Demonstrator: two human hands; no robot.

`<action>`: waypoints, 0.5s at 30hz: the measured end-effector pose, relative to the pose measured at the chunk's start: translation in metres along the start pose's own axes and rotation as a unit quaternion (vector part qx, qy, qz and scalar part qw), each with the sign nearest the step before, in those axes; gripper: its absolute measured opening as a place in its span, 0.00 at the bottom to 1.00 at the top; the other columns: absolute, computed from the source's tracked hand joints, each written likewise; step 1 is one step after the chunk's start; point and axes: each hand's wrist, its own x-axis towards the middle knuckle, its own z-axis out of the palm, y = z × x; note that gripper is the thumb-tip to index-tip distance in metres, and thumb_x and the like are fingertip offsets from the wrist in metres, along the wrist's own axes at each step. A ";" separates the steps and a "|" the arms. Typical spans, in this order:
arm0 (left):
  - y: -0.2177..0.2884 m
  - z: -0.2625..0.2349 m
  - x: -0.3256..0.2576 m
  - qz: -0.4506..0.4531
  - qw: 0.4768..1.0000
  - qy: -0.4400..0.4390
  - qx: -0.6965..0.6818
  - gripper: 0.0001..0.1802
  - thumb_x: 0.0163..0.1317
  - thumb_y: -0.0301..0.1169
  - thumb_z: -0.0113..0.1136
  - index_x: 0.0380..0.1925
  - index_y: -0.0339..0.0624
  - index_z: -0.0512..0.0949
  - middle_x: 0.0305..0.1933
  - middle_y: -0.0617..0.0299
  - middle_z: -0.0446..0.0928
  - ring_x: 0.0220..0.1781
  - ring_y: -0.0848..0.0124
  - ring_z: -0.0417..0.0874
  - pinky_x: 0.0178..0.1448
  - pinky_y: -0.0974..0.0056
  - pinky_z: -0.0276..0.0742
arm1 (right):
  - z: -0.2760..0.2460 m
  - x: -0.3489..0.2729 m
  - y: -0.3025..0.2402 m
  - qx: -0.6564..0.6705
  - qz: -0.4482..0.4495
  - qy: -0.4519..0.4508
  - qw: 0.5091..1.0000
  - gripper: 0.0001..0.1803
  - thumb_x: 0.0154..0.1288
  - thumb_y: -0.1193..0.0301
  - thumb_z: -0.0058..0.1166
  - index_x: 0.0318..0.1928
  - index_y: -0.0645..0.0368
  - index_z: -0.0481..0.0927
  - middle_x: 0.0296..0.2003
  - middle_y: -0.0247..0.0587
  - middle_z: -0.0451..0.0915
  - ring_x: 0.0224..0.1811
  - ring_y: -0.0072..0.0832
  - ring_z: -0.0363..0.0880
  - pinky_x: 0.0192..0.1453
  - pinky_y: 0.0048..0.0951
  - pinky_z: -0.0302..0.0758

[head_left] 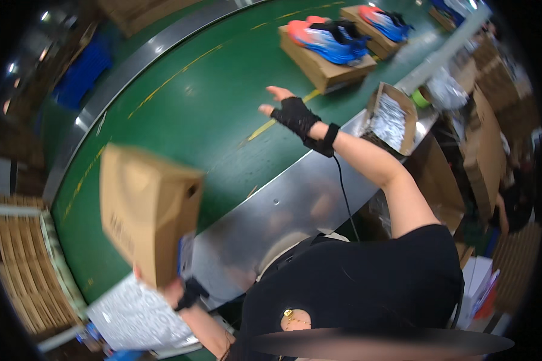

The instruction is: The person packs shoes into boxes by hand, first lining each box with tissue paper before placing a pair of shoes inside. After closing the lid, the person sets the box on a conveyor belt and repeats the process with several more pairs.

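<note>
My left hand (173, 293), in a black fingerless glove, grips the lower edge of a brown cardboard shoebox (141, 207). The box is tilted up at the left, slightly smeared by motion, and hides most of those fingers. Over the green belt (223, 108), my right hand (290, 115) reaches forward with bare fingertips spread and nothing in them. It wears the same kind of black glove with a wrist strap, from which a dark cable (345, 195) hangs. Beyond it, orange, white and blue sneakers (331, 41) rest on a brown shoebox (325, 69).
More sneakers (386, 23) stand on another box farther along. A metal ledge (283, 195) runs between me and the belt. An open carton of silvery packets (389, 120) sits at the right, near a green tape roll (420, 98). Patterned white sheets (135, 316) lie at the lower left, beside stacked cardboard (27, 259).
</note>
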 end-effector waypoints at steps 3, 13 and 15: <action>0.038 -0.077 -0.013 0.095 0.932 0.003 0.349 0.27 0.51 0.47 0.54 0.49 0.48 0.64 0.54 0.55 0.63 0.52 0.59 0.67 0.53 0.53 0.65 | -0.039 0.023 0.094 0.015 0.309 0.115 0.944 0.32 0.48 0.49 0.54 0.43 0.65 0.70 0.35 0.51 0.74 0.36 0.38 0.72 0.37 0.32 0.69; 0.072 -0.144 0.009 -0.021 0.973 0.163 0.160 0.22 0.56 0.46 0.48 0.46 0.45 0.64 0.49 0.56 0.66 0.51 0.63 0.68 0.52 0.53 0.67 | -0.058 0.052 0.198 0.373 0.500 0.195 0.757 0.19 0.48 0.54 0.59 0.31 0.53 0.68 0.19 0.37 0.66 0.13 0.26 0.63 0.11 0.26 0.64; 0.076 -0.159 -0.006 -0.046 0.969 0.213 0.117 0.21 0.57 0.45 0.47 0.45 0.45 0.64 0.49 0.56 0.67 0.51 0.64 0.68 0.52 0.53 0.67 | -0.034 0.044 0.177 0.364 0.502 0.157 0.769 0.17 0.50 0.56 0.57 0.27 0.53 0.66 0.14 0.35 0.64 0.12 0.25 0.62 0.10 0.24 0.63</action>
